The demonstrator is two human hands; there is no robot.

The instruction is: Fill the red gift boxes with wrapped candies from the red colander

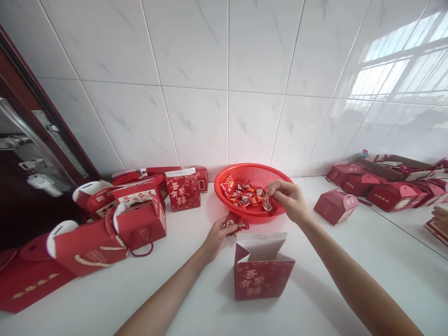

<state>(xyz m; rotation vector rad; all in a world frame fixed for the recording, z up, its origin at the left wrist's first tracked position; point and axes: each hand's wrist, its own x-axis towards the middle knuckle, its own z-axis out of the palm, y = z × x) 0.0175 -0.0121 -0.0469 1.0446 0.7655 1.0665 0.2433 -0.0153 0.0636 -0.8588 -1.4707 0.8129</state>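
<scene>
My left hand [222,232] is closed around several red-wrapped candies [234,223], just in front of the basket. Over the right rim of the red plastic basket [257,169], my right hand [287,196] pinches a red-wrapped candy [269,205] between thumb and fingers. Inside the basket lie several loose wrapped candies [245,195] in red, orange and brown. Nearer to me, below both hands, stands a red gift box [262,280] with pale characters on its front. Its top is open, and its bottom inside is hidden.
Several red gift boxes [94,242] crowd the left side, and another upright box [182,189] stands by the wall. On the right are a pink-lidded box [336,206], more boxes [392,193] and a cardboard tray [402,164]. Another person's hand [440,219] shows at the right edge.
</scene>
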